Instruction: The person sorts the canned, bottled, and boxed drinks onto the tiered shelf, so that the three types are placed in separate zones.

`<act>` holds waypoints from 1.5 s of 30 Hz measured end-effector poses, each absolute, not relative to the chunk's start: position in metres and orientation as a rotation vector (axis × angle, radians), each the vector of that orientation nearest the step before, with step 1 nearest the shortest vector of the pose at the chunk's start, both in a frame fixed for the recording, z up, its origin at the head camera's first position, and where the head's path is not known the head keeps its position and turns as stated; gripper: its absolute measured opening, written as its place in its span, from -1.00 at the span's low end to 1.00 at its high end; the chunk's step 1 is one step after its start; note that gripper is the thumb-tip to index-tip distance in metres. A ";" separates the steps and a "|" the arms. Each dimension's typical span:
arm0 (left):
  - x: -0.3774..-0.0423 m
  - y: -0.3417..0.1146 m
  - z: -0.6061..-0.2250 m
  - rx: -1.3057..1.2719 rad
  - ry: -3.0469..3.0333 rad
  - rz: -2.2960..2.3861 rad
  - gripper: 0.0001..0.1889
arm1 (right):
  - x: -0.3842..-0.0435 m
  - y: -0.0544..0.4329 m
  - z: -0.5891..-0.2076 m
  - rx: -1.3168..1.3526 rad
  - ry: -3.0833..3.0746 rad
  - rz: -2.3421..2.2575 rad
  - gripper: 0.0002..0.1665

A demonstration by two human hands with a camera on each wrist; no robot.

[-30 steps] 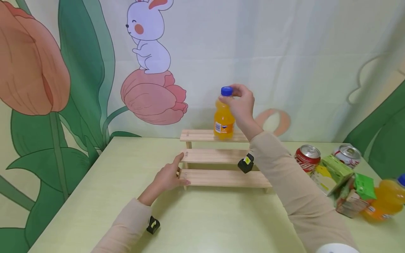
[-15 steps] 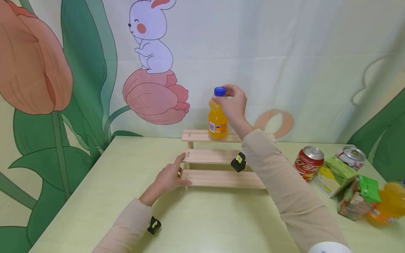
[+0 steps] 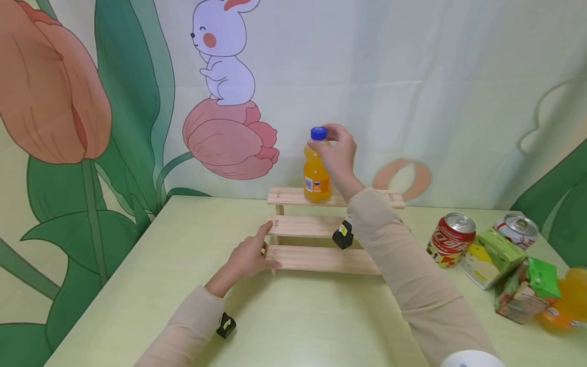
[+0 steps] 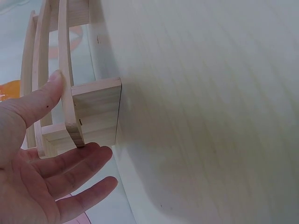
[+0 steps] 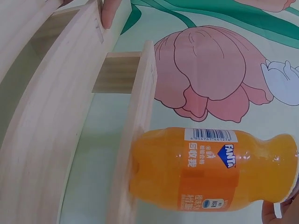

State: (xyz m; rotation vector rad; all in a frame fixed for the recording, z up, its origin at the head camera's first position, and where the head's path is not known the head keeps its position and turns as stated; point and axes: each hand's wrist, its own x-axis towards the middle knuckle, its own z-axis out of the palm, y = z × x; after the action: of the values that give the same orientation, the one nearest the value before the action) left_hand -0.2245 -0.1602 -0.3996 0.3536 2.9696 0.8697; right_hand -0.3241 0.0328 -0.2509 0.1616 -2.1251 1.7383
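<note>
An orange Fanta bottle [image 3: 316, 176] with a blue cap stands upright at the top tier of a three-tier wooden shelf rack [image 3: 321, 259]. My right hand [image 3: 338, 153] pinches it at the neck, just below the cap. In the right wrist view, the bottle [image 5: 187, 168] has its base against the top board. My left hand [image 3: 249, 257] holds the rack's left end. The left wrist view shows the left thumb [image 4: 55, 81] on the lowest board's front edge and the other fingers loosely bent around the end.
On the table's right side stand a red cola can [image 3: 451, 239], a white-and-red can [image 3: 518, 230], a green-and-yellow drink carton [image 3: 492, 257], a green-topped carton [image 3: 527, 290] and another orange bottle [image 3: 566, 300]. A printed curtain [image 3: 321, 61] hangs behind the table.
My right hand has moved the bottle a little left along the top tier, then nearly stopped. My left hand stays at the rack's end. The head view has shifted slightly.
</note>
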 end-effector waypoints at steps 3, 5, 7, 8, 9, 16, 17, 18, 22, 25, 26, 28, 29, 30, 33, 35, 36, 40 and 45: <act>-0.225 -0.160 -0.399 0.351 2.971 0.878 0.02 | -0.324 0.034 -0.251 0.169 -2.137 1.724 -0.53; -0.225 -0.160 -0.399 0.353 2.973 0.879 0.02 | -0.323 0.034 -0.252 0.173 -2.146 1.719 -0.52; -0.225 -0.160 -0.399 0.355 2.973 0.881 0.03 | -0.322 0.035 -0.252 0.172 -2.159 1.714 -0.51; -0.225 -0.160 -0.399 0.357 2.971 0.882 0.03 | -0.322 0.035 -0.252 0.172 -2.164 1.710 -0.51; -0.225 -0.160 -0.399 0.356 2.971 0.879 0.03 | -0.322 0.035 -0.253 0.171 -2.171 1.706 -0.50; -0.226 -0.161 -0.399 0.348 2.980 0.862 0.02 | -0.316 0.040 -0.253 0.188 -2.221 1.684 -0.41; -0.226 -0.161 -0.399 0.350 2.980 0.860 0.02 | -0.315 0.041 -0.254 0.194 -2.227 1.682 -0.40; -0.225 -0.161 -0.399 0.353 2.980 0.859 0.02 | -0.313 0.042 -0.254 0.198 -2.233 1.680 -0.39; -0.225 -0.161 -0.399 0.367 2.980 0.857 0.01 | -0.309 0.045 -0.256 0.216 -2.250 1.682 -0.38; -0.224 -0.161 -0.399 0.365 2.978 0.861 0.01 | -0.307 0.047 -0.257 0.226 -2.253 1.689 -0.38; -0.224 -0.161 -0.399 0.362 2.978 0.861 0.01 | -0.306 0.048 -0.258 0.227 -2.255 1.691 -0.38; -0.224 -0.160 -0.399 0.358 2.977 0.862 0.01 | -0.303 0.049 -0.259 0.229 -2.261 1.685 -0.38; -0.224 -0.160 -0.398 0.351 2.976 0.862 0.02 | -0.301 0.050 -0.259 0.232 -2.262 1.682 -0.38; -0.224 -0.160 -0.398 0.351 2.976 0.861 0.02 | -0.300 0.051 -0.259 0.233 -2.264 1.680 -0.39; -0.224 -0.159 -0.398 0.353 2.977 0.861 0.02 | -0.295 0.053 -0.259 0.249 -2.254 1.680 -0.39; -0.224 -0.158 -0.398 0.355 2.979 0.859 0.02 | -0.293 0.055 -0.259 0.261 -2.248 1.681 -0.39; -0.224 -0.158 -0.398 0.356 2.979 0.860 0.02 | -0.291 0.056 -0.259 0.266 -2.246 1.680 -0.39; -0.224 -0.158 -0.397 0.356 2.984 0.855 0.02 | -0.286 0.060 -0.259 0.277 -2.248 1.665 -0.40; -0.224 -0.158 -0.397 0.346 2.970 0.866 0.02 | -0.280 0.065 -0.259 0.322 -2.239 1.664 -0.40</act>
State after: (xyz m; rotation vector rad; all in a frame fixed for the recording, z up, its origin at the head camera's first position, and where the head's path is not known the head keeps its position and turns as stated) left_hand -0.2242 -0.1575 -0.3970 0.3457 2.9697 0.8657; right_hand -0.2801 0.0650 -0.2588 0.3221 -2.2391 1.6635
